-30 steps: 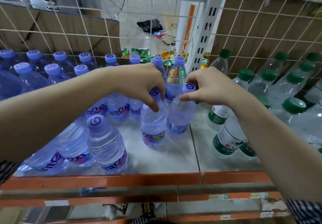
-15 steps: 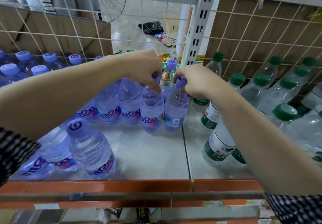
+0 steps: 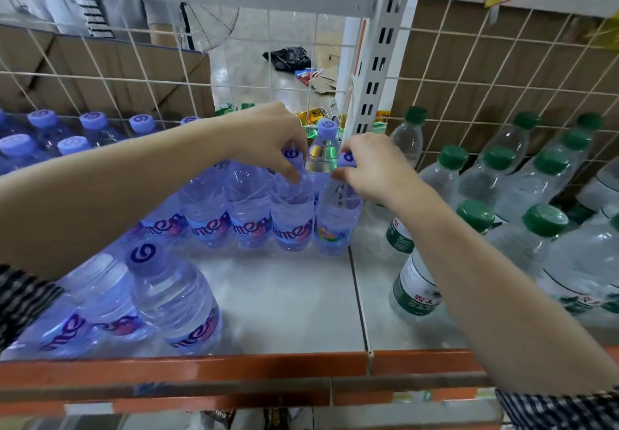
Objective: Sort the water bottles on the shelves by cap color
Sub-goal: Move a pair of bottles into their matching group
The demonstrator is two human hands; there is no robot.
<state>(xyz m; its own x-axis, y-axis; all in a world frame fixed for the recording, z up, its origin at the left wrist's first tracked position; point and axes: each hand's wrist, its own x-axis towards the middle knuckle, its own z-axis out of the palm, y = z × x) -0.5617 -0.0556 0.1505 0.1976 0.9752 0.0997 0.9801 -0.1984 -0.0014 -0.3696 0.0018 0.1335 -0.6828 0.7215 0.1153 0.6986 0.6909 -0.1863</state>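
Two upright purple-capped bottles (image 3: 293, 215) stand under the fingers (image 3: 288, 169), seemingly pinched at the caps; green-capped bottles (image 3: 437, 180) cluster rightward.

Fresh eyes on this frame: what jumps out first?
Two bare arms meet mid-shelf: the left hand pinches a purple-capped bottle at its top, and the right hand pinches the neighbouring bottle the same way. Next is the colour split on the shelf: the purple-capped rows fill the left section and the green-capped bottles crowd the right.

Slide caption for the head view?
Left hand and right hand each grip a purple-capped bottle near its cap; green-capped bottles sit to the right.
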